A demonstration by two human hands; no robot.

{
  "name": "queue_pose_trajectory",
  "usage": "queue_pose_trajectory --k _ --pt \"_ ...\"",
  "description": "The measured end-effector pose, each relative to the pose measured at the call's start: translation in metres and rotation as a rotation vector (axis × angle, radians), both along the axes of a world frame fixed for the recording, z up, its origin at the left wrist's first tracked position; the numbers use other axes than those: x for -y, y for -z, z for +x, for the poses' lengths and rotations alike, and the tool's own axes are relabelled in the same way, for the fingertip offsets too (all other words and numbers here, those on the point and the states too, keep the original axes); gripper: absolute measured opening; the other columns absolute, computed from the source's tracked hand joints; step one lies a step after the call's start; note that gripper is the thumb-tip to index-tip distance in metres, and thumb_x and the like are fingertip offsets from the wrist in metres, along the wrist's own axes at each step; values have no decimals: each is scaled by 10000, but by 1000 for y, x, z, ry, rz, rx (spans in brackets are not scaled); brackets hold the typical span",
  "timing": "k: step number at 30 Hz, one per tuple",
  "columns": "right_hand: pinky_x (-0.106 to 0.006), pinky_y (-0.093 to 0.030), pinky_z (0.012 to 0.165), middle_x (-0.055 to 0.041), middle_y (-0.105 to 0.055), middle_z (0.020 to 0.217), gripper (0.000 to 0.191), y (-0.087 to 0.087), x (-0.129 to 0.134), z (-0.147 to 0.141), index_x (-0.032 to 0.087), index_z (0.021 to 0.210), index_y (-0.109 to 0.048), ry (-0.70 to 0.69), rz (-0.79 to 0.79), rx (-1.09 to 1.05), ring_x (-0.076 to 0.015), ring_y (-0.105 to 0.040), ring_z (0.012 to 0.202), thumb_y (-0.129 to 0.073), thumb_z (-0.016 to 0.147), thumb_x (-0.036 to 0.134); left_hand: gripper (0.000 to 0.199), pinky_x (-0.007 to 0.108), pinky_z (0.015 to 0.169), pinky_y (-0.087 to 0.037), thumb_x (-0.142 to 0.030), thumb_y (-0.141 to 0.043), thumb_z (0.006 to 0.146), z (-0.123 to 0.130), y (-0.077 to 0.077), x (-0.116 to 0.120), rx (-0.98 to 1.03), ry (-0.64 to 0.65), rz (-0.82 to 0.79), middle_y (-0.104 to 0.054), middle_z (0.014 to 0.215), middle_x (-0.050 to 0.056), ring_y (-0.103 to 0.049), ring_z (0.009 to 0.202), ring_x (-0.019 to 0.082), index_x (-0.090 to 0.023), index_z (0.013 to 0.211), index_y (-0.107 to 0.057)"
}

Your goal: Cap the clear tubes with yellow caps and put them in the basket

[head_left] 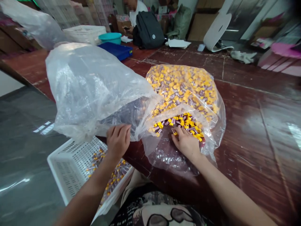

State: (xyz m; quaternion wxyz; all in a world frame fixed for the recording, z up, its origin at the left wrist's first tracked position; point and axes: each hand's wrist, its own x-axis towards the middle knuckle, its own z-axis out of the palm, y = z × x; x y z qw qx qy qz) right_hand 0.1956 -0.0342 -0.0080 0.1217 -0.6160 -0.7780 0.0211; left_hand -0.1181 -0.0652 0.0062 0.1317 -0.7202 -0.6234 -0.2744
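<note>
A large clear plastic bag [217,125] full of small yellow-and-purple pieces [185,121] lies on the table with its mouth towards me. In that mouth, my right hand [187,142] is bent over the pieces, thumb and forefinger closing at a small yellow-ended one. My left hand [118,141] is at the lower edge of a cloudy plastic bag [94,84]; its fingers are curled together, and what lies under them is hidden. Below my left forearm stands a white perforated basket [68,163], holding many clear-wrapped yellow-ended pieces [115,179].
Further back are a blue tray [117,51], a turquoise basin [110,38], a white crate [84,34], a dark backpack [150,29] and papers [178,43]. A curled white sheet [217,33] and a pink box [282,59] stand to the right. Another person [138,9] is behind the backpack.
</note>
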Motion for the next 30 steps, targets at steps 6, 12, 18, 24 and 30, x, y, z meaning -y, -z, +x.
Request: queue_pose_trajectory --k 6,12,18,24,30 --pt "-320 -499 680 -51 -707 1013 233 -13 2 14 232 1042 -621 23 -20 -446 -203 -665 790 -616 906 422 342 454 941 -429 -488 -618 860 33 -11 -124 33 -151 -352 -685 975 143 -577 1035 325 -170 964 -688" --pt "-336 -540 753 -65 -719 1044 314 -27 4 30 220 1140 -659 17 -32 -921 -178 -653 798 -660 887 407 272 480 1049 -404 -316 -599 873 55 -19 -80 296 24 24 -584 1228 163 -526 1208 298 -154 1091 -573" --pt "-351 -559 831 -46 -721 1072 264 -43 10 22 254 1129 -693 -37 -63 -1024 -175 -667 884 -675 894 375 281 353 887 -530 -251 -470 973 116 -27 5 552 446 -378 -638 1097 90 -640 1007 193 -201 1250 -467" --pt "-462 -496 1044 -58 -680 1239 332 -40 28 9 297 1286 -643 -237 -68 -840 -217 -620 1161 -535 973 281 244 380 941 -524 -325 -463 987 143 -7 8 734 444 -513 -646 1161 94 -637 1091 216 -228 1210 -481" --pt "-400 -519 1034 -58 -643 1300 431 -31 41 -7 301 1399 -550 -327 -174 -845 -191 -613 1186 -471 983 218 242 380 897 -543 -280 -447 984 137 2 18 590 353 -439 -656 1134 116 -652 1064 232 -199 1208 -489"
